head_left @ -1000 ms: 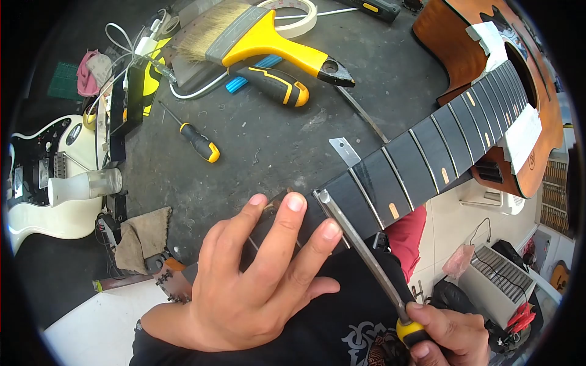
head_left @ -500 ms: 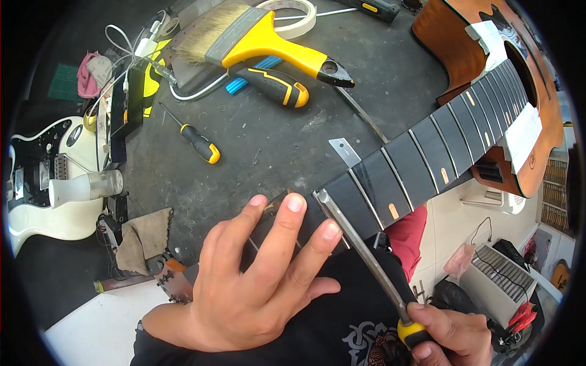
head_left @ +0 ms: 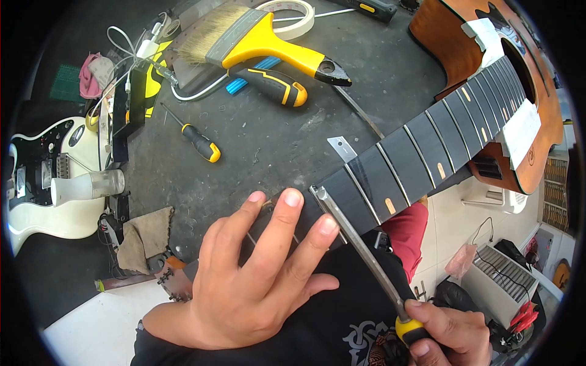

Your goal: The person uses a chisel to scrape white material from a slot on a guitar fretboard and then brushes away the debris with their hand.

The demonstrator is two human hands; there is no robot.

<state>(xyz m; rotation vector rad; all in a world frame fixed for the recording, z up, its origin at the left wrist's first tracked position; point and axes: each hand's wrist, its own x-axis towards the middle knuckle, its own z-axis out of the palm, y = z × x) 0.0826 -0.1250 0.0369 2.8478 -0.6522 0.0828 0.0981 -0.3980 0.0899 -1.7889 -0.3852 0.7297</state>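
Note:
The guitar fretboard [head_left: 421, 143], dark with metal frets and pale inlays, runs diagonally across the view. My left hand [head_left: 256, 274] is open over the neck's lower part, palm down, fingers spread, with its fingertips at the fretboard. My right hand [head_left: 452, 332] grips the yellow-and-black handle of what looks like a slim steel file [head_left: 363, 259]. The file's shaft lies across the neck along a fret, its tip close to the fret's far end, beside my left index finger. A small trapezoid blade [head_left: 342, 148] rests at the fretboard's far edge.
On the dark bench lie a wide brush [head_left: 262, 46], a masking tape roll [head_left: 290, 18], a thick-handled tool [head_left: 268, 85] and a small screwdriver [head_left: 200, 141]. The acoustic guitar body [head_left: 452, 49] is at the upper right. A white electric guitar [head_left: 79, 210] lies left.
The file's tip has slid back slightly from the fret's far end, with my right hand shifting a little. The neck appears slightly farther left and up. My left hand stays nearly in place.

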